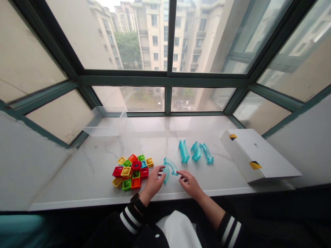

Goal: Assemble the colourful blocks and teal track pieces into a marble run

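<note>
Two translucent blue curved track pieces lie close together near the front of the white marble sill. My left hand (pixel 154 180) has its thumb and index finger at the edge of the left curved track piece (pixel 167 175), gripping it. With its fingertips, my right hand (pixel 190 182) pinches the lower end of the other curved track piece (pixel 171 163), which arcs to the right. The upper ends of both pieces meet or overlap; I cannot tell whether they are joined. Beside my left hand sits a pile of coloured square blocks (pixel 126 171) in red, yellow, green, orange and blue.
Behind my right hand lie straight blue track pieces (pixel 183 151), a nested stack of curved ones (pixel 197 151) and another blue piece (pixel 207 153). A clear plastic bin (pixel 108 120) stands back left. A white box (pixel 254 155) is at the right. Windows (pixel 168 81) border the sill (pixel 207 179).
</note>
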Demonstrator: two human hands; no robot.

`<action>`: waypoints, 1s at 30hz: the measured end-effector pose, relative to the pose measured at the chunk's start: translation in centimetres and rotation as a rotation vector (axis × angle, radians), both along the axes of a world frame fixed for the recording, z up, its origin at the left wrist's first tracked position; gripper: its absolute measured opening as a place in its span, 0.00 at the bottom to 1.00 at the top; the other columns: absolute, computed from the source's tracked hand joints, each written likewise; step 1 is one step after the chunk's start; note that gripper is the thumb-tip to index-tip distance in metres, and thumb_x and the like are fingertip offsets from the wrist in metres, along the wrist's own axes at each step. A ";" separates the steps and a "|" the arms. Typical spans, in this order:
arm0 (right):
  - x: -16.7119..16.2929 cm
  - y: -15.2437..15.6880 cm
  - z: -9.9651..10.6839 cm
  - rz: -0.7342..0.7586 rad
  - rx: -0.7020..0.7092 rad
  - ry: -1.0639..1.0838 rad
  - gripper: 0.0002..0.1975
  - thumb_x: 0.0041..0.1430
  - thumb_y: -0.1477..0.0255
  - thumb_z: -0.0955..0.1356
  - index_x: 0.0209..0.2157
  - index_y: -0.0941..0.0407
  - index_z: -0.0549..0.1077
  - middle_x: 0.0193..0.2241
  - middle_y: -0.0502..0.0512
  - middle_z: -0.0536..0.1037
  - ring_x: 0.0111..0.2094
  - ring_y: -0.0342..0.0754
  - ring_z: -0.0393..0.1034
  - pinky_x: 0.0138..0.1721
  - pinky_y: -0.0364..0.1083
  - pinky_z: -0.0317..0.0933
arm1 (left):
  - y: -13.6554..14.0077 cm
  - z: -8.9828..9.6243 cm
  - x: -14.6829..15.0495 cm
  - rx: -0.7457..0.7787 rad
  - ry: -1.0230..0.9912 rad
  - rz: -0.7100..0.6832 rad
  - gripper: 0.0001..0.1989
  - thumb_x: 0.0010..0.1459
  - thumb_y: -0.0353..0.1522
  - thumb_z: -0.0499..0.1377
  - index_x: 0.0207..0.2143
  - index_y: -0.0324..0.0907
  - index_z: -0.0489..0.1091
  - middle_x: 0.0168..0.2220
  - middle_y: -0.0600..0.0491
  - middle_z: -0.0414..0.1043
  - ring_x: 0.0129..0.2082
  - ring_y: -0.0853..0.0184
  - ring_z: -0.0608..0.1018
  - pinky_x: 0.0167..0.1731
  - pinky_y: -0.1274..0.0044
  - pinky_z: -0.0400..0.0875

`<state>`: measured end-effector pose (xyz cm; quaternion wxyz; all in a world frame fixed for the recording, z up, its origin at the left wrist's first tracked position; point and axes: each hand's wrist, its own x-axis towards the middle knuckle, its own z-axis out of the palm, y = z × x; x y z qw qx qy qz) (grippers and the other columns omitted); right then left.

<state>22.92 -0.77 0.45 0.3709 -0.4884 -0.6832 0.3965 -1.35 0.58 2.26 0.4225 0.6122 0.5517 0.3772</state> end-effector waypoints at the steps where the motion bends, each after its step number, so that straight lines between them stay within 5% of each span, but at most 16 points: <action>1: -0.1 0.0 0.0 0.007 0.000 0.008 0.21 0.64 0.70 0.66 0.57 0.50 0.78 0.53 0.59 0.79 0.38 0.46 0.78 0.39 0.47 0.76 | -0.1 0.2 0.1 -0.025 -0.030 -0.007 0.18 0.64 0.40 0.59 0.53 0.43 0.72 0.54 0.42 0.76 0.52 0.56 0.80 0.51 0.63 0.79; 13: -0.5 -0.4 0.9 0.090 0.073 0.009 0.28 0.64 0.74 0.66 0.65 0.46 0.72 0.59 0.60 0.74 0.44 0.47 0.77 0.42 0.48 0.77 | -0.8 1.6 2.2 -0.110 -0.244 -0.092 0.22 0.63 0.42 0.65 0.55 0.43 0.71 0.58 0.40 0.76 0.53 0.55 0.82 0.57 0.61 0.76; 21: -0.9 -1.1 1.3 0.158 0.208 -0.076 0.32 0.63 0.77 0.67 0.67 0.45 0.69 0.62 0.60 0.73 0.63 0.57 0.68 0.52 0.53 0.77 | -0.5 0.8 2.6 -0.221 -0.456 -0.019 0.27 0.59 0.44 0.68 0.54 0.41 0.68 0.52 0.39 0.80 0.55 0.54 0.81 0.55 0.61 0.77; 30: -0.9 -1.0 2.7 0.193 0.208 0.008 0.30 0.63 0.78 0.67 0.65 0.45 0.71 0.61 0.59 0.73 0.52 0.52 0.75 0.45 0.49 0.78 | -0.5 0.3 2.1 -0.119 -0.387 0.040 0.21 0.62 0.44 0.65 0.50 0.40 0.72 0.48 0.43 0.80 0.46 0.57 0.83 0.47 0.64 0.80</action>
